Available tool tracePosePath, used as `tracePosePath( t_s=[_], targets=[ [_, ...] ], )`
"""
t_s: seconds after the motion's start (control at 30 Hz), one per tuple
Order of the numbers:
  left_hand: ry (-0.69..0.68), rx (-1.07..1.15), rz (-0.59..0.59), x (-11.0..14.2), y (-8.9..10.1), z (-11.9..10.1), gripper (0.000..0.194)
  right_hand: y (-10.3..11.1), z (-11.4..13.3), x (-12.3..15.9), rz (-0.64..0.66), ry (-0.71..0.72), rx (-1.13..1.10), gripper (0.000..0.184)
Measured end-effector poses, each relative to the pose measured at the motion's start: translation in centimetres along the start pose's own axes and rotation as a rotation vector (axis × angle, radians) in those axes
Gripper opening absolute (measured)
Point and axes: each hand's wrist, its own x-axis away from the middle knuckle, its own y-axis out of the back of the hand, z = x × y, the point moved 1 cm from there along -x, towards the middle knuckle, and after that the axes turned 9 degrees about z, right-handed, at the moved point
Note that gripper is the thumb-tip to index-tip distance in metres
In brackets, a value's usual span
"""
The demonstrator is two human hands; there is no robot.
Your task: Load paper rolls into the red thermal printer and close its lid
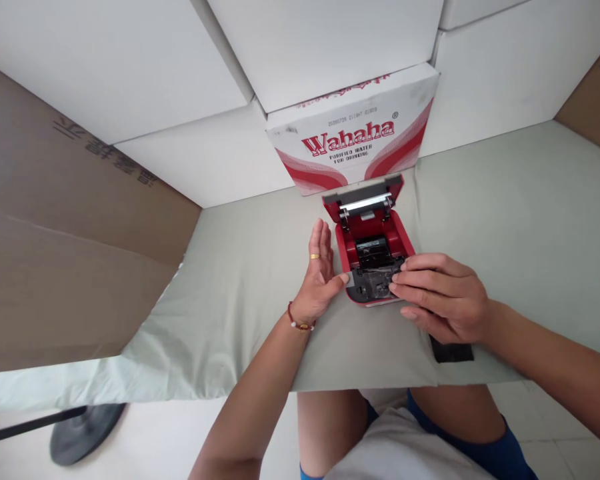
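A small red label printer point(404, 235) sits on the cloth-covered table with its lid point(363, 193) raised. Inside its red well lies a shiny black roll point(373, 248). The front part is a black panel point(367, 287) with a glossy, clear-looking surface. Along the printer's left side rests my left hand point(321, 277), fingers stretched out, thumb touching the front left corner. My right hand point(440, 297) has bent fingertips on the panel's right edge, with the thumb lower, near the front right corner. Anything small beneath those fingertips is hidden.
Behind the printer leans a white and red Wahaha water carton point(355, 143). White boxes point(330, 47) form a wall at the back. Brown cartons stand at left point(75, 220) and far right point(593, 100). A flat black piece point(453, 350) lies under my right wrist, near the table's front edge.
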Motion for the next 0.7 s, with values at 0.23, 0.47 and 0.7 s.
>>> tracePosePath(
  t_s=[0.23,0.47,0.7],
  targets=[
    [0.071,0.255,-0.186,-0.8,0.3,0.5,0.080,2.9,-1.9,-6.6,0.476,-0.542,-0.126,0.034],
    [0.171,0.660,-0.339,-1.6,1.5,-1.3,0.048,-1.9,-4.4,-12.3,1.196,-0.799,0.358,0.025],
    [0.182,0.834,-0.282,-1.8,2.0,-1.8,0.033,-1.9,-3.0,-12.6,1.156,-0.825,0.394,0.030]
  ],
)
